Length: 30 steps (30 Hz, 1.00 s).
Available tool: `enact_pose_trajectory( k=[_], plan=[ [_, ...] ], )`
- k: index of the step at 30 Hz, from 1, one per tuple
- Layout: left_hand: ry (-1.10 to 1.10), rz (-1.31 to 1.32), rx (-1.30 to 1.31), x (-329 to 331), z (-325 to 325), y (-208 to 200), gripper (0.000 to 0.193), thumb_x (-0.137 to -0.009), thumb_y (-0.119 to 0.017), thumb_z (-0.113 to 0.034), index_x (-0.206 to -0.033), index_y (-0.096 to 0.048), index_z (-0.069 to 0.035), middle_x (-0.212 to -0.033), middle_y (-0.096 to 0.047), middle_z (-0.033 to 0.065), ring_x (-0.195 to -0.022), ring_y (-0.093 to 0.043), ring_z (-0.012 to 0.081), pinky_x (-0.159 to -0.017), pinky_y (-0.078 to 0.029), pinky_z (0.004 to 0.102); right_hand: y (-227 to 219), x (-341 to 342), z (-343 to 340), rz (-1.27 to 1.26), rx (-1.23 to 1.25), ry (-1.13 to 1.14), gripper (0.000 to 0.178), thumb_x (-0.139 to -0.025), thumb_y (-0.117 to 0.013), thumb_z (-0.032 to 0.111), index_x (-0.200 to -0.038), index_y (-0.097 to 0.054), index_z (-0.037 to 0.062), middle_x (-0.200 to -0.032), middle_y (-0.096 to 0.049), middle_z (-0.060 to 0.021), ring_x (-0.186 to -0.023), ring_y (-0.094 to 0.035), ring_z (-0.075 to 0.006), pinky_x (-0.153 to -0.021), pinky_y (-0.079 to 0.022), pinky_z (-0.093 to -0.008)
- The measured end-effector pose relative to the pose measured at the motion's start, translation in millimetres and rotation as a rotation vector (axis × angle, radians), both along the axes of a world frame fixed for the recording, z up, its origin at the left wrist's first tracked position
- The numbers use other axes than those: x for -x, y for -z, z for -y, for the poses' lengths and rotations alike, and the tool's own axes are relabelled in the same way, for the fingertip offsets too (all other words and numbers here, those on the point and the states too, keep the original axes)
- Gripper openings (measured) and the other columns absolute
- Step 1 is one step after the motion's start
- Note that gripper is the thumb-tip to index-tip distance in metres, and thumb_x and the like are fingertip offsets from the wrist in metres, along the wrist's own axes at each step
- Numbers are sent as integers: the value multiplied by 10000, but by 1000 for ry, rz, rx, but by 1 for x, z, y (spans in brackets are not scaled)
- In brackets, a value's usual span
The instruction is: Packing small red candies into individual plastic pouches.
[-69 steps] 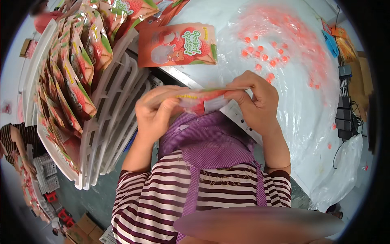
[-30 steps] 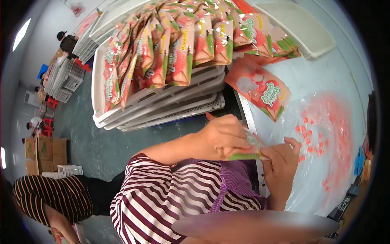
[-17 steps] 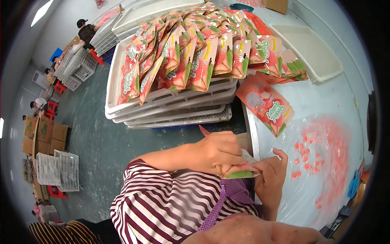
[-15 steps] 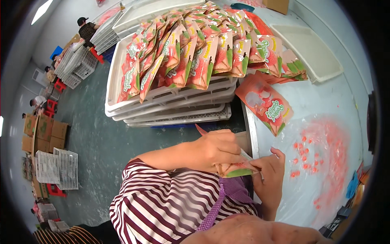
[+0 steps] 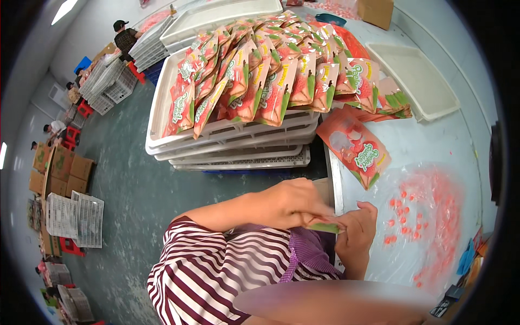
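Close to my body, at the table's edge, both hands hold one pink and green foil pouch (image 5: pixel 324 227). Only its green end and a strip of pink show between them. My left hand (image 5: pixel 295 203) is closed on the pouch from the left, knuckles up and fingertips blurred. From the right, my right hand (image 5: pixel 357 230) pinches the pouch's other end, its fingers bent. On the table beyond my hands lies a flat pouch (image 5: pixel 357 149) of the same kind. Farther off, many filled pouches (image 5: pixel 276 89) stand in rows in a white tray (image 5: pixel 157 122).
The tray tops a stack of white trays (image 5: pixel 244 161). Clear plastic film with small pink-red pieces (image 5: pixel 403 214) lies on the pale table (image 5: pixel 352 197) at right. An unfilled white tray (image 5: pixel 414 76) sits behind. Crates (image 5: pixel 76 216), cartons (image 5: pixel 78 173) and several people occupy the left side.
The held pouch has tilted and shows a narrower strip. A red pointed tip above my left hand is gone from sight. The whole view has shifted slightly.
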<state>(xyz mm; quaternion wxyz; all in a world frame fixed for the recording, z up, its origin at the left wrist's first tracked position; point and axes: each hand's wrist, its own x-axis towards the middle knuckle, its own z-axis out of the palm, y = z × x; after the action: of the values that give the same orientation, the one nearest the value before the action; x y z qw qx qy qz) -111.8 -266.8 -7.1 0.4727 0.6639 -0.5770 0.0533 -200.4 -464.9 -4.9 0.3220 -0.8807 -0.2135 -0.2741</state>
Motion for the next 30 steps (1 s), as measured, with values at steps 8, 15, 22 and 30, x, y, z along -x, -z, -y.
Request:
enact_pose_trajectory(
  k=[8, 15, 22, 30],
  plan=[
    [111, -188, -146, -2, -10, 8, 549, -665, -643, 27, -1197, -558, -76, -1151, -585, 155, -1037, -558, 332, -858, -453, 387, 17, -7, -7, -36, -129, -42, 147, -695, -549, -50, -795, -525, 55, -729, -498, -60, -684, -495, -244, -827, -403, -442],
    [65, -348, -278, -2, -25, 8, 449, -752, -659, -97, -1193, -573, -88, -1158, -593, 140, -1059, -571, 322, -912, -442, 422, 11, -7, -5, -62, 31, -77, 144, -716, -636, 21, -823, -555, 70, -739, -524, -49, -682, -515, -236, -823, -408, -429],
    [-250, -802, -132, 0, -90, -76, 330, -854, -449, 20, -1138, -607, -38, -960, -651, 98, -789, -624, 145, -694, -523, 267, 34, -13, 15, -183, -318, -148, 262, -679, -688, -15, -914, -589, 43, -828, -597, -89, -666, -557, -233, -693, -472, -341],
    [-954, -5, 688, -107, -188, -146, 236, -954, -448, -159, -1147, -487, -28, -972, -557, 49, -823, -594, 149, -642, -517, 289, 89, -43, 7, -287, -266, 54, 241, -717, -623, -42, -947, -577, 11, -821, -557, -109, -738, -540, -236, -685, -433, -316]
  ],
)
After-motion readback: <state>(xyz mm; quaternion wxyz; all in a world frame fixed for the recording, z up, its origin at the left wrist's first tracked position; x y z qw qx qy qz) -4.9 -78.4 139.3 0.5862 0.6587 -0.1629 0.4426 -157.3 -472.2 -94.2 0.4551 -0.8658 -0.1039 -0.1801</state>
